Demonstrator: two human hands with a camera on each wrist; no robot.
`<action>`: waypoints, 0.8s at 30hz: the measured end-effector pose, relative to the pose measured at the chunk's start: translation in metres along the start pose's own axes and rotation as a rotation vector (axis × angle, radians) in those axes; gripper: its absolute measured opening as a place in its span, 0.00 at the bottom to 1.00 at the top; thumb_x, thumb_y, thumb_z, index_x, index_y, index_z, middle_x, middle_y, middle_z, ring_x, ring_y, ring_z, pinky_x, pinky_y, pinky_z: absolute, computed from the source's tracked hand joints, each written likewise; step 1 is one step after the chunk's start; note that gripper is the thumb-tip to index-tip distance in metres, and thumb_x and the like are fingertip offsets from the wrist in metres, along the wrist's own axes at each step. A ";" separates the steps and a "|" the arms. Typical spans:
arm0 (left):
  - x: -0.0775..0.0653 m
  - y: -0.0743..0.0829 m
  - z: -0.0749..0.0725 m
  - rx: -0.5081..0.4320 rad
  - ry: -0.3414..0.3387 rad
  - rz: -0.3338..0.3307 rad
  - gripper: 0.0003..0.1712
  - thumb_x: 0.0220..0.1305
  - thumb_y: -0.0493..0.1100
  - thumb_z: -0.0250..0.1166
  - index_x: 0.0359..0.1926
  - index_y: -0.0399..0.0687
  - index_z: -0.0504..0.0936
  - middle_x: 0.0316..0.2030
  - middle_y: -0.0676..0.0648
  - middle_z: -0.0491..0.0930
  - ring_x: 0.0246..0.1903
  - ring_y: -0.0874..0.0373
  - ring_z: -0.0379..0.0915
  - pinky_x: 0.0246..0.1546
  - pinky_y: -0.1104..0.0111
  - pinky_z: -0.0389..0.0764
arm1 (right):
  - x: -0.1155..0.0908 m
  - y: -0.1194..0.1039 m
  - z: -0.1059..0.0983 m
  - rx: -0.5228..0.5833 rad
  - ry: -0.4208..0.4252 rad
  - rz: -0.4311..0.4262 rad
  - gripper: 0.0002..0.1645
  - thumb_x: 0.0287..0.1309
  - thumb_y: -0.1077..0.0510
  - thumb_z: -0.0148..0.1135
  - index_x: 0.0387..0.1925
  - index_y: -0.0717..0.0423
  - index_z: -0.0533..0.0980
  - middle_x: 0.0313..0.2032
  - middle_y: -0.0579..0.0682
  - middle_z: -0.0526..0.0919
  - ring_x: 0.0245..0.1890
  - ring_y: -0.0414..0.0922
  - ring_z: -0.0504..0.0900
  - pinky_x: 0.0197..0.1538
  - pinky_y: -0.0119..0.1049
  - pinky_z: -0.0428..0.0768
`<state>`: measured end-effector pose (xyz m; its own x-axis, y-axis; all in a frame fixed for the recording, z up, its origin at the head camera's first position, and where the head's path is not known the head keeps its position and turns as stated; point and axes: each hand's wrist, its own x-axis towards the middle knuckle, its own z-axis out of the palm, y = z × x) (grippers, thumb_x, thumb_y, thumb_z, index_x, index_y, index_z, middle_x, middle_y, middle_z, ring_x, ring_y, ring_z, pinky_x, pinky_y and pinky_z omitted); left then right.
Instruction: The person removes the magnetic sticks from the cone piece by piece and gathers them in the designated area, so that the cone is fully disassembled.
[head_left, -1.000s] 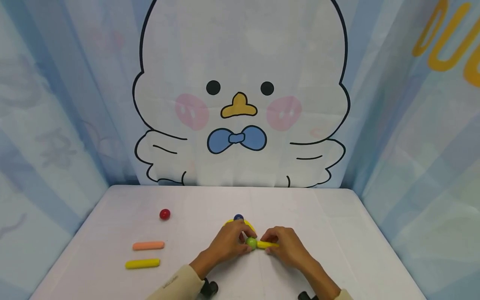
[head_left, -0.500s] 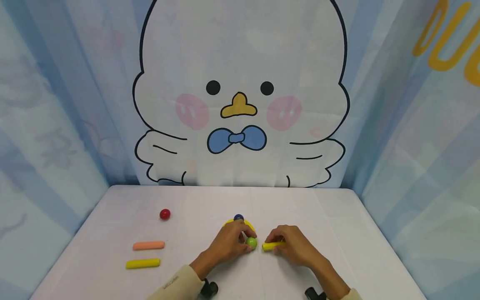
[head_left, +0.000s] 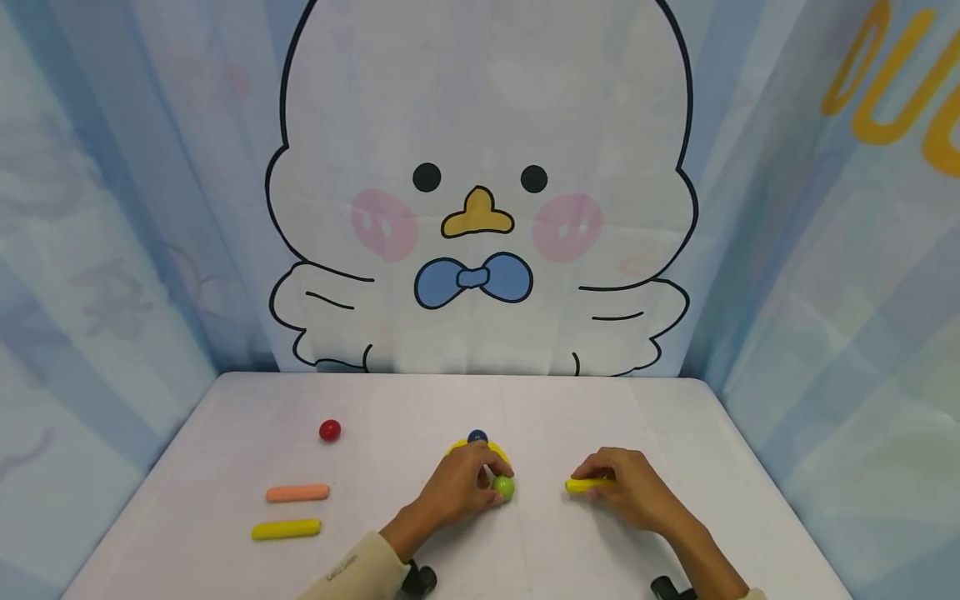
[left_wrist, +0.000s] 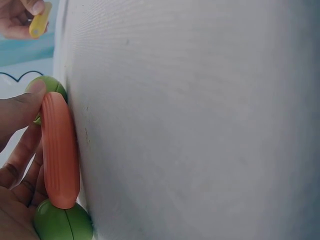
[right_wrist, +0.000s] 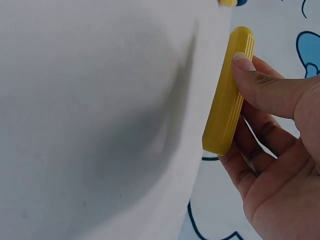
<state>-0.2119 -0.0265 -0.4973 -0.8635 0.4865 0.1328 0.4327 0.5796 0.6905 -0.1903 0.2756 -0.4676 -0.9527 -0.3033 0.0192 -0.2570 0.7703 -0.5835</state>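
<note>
A white counter [head_left: 675, 433] with rounded far corners and faint creases filled the lower part of the head view. Behind it hung a backdrop [head_left: 480, 100] printed with a big white chick in a blue bow tie [head_left: 474, 276], and pale blue printed curtains [head_left: 847, 367] closed in both sides, with orange-yellow lettering [head_left: 896, 79] high on the right.

Near the middle of the counter, the left hand [head_left: 461, 485] pinched a green ball [head_left: 503, 488] with its thumb and fingers. The left wrist view showed a ridged orange rod [left_wrist: 61, 150] running from that ball to a second green ball [left_wrist: 64, 222] close to the palm, its ends touching both. Just beyond the hand lay a curved yellow piece [head_left: 498, 450], partly hidden, with a blue ball [head_left: 477, 435] at its far edge.

Well apart to the right, the right hand [head_left: 630, 487] gripped a ridged yellow rod [head_left: 588, 485] between thumb and fingers, and a soft shadow fell on the white surface beside it. Over on the left of the counter rested a red ball [head_left: 330, 430], a loose orange rod [head_left: 297, 493] and, nearest the wearer, a loose yellow rod [head_left: 287, 529].
</note>
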 end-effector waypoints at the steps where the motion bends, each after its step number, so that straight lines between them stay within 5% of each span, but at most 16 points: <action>1: 0.000 0.000 0.000 -0.001 0.001 0.003 0.17 0.55 0.36 0.83 0.45 0.54 0.91 0.39 0.57 0.82 0.34 0.67 0.79 0.37 0.75 0.78 | -0.001 0.002 -0.002 0.002 0.002 0.006 0.18 0.57 0.68 0.76 0.40 0.40 0.88 0.39 0.35 0.87 0.41 0.35 0.83 0.50 0.30 0.84; 24: 0.000 -0.002 0.001 0.000 -0.004 -0.008 0.16 0.57 0.37 0.82 0.47 0.53 0.91 0.40 0.56 0.81 0.33 0.69 0.78 0.37 0.76 0.78 | -0.034 0.059 -0.037 -0.074 0.087 0.114 0.16 0.56 0.66 0.78 0.42 0.42 0.89 0.42 0.39 0.90 0.44 0.39 0.87 0.49 0.31 0.85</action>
<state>-0.2124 -0.0275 -0.4994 -0.8657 0.4850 0.1243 0.4260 0.5832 0.6917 -0.1787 0.3522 -0.4725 -0.9861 -0.1638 0.0285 -0.1542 0.8373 -0.5245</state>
